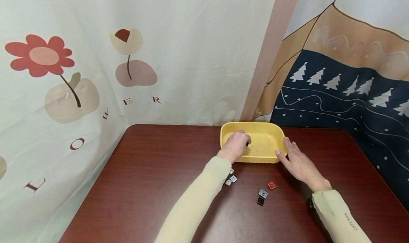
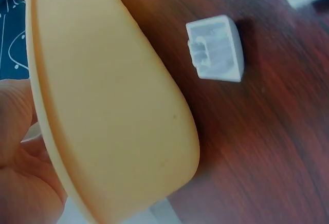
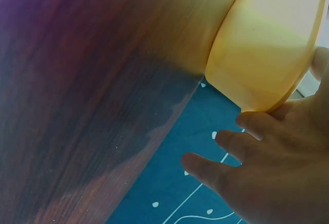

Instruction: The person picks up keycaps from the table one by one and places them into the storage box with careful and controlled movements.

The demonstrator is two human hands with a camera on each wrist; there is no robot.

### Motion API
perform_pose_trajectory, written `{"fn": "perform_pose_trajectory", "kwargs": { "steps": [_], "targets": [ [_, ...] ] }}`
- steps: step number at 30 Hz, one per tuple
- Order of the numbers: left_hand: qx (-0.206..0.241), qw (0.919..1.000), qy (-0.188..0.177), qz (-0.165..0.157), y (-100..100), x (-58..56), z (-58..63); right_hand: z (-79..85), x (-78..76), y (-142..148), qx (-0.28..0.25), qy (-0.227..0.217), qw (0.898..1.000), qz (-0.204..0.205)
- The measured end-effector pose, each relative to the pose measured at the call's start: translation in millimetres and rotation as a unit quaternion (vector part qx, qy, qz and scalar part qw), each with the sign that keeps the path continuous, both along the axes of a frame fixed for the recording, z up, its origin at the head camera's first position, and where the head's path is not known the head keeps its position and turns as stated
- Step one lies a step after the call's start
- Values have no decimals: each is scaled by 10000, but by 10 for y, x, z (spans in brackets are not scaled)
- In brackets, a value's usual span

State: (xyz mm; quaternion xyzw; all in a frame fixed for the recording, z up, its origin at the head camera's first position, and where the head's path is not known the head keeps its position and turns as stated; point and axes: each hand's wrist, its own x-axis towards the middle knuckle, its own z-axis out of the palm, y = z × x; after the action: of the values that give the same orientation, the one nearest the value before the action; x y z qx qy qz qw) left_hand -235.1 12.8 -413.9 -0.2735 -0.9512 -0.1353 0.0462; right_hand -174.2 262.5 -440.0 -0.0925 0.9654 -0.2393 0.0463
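Observation:
My left hand (image 1: 235, 145) reaches over the near rim of a yellow plastic basin (image 1: 263, 159), fingers curled inside it. A small black keycap (image 1: 247, 144) shows at its fingertips. In the left wrist view the hand (image 2: 25, 157) is partly hidden behind the basin's wall (image 2: 113, 95). My right hand (image 1: 300, 163) rests against the basin's right end, fingers extended and spread, thumb at the near corner. Beside the left sleeve lie several white keycaps (image 1: 234, 179). One white keycap (image 2: 216, 49) lies on its side close to the basin.
On the brown table (image 1: 159, 172), nearer me, lie a red keycap (image 1: 271, 186), a grey keycap (image 1: 263, 193) and a black keycap (image 1: 260, 201). The basin stands at the table's back edge, in front of a printed curtain (image 1: 198, 58).

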Motion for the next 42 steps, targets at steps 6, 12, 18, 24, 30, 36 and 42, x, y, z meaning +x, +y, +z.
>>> {"fn": "perform_pose_trajectory", "kwargs": {
  "steps": [6, 12, 18, 24, 30, 36, 42],
  "targets": [
    [10, 9994, -308, 176, 42, -37, -14, -3, 0, 1, -38, -51, 10000, -21],
    [-31, 9985, -436, 319, 71, -55, -45, -1, -2, 8, -31, -13, 10000, -1],
    [29, 9981, -491, 382, 64, -42, -60, -6, -1, 9, -46, -10, 10000, 3],
    [145, 9990, -173, 394, -7, -15, -31, -2, 4, 8, -59, -43, 10000, -9],
    [297, 9982, 409, 315, -163, 58, 21, -6, -1, 11, -57, -44, 10000, -15],
    [594, 9937, 921, 240, -379, 168, 87, -3, -2, 6, -37, -49, 10000, -15],
    [792, 9914, 988, 316, -582, 285, 105, -2, 1, 2, -35, -43, 10000, -17]
  ]
}}
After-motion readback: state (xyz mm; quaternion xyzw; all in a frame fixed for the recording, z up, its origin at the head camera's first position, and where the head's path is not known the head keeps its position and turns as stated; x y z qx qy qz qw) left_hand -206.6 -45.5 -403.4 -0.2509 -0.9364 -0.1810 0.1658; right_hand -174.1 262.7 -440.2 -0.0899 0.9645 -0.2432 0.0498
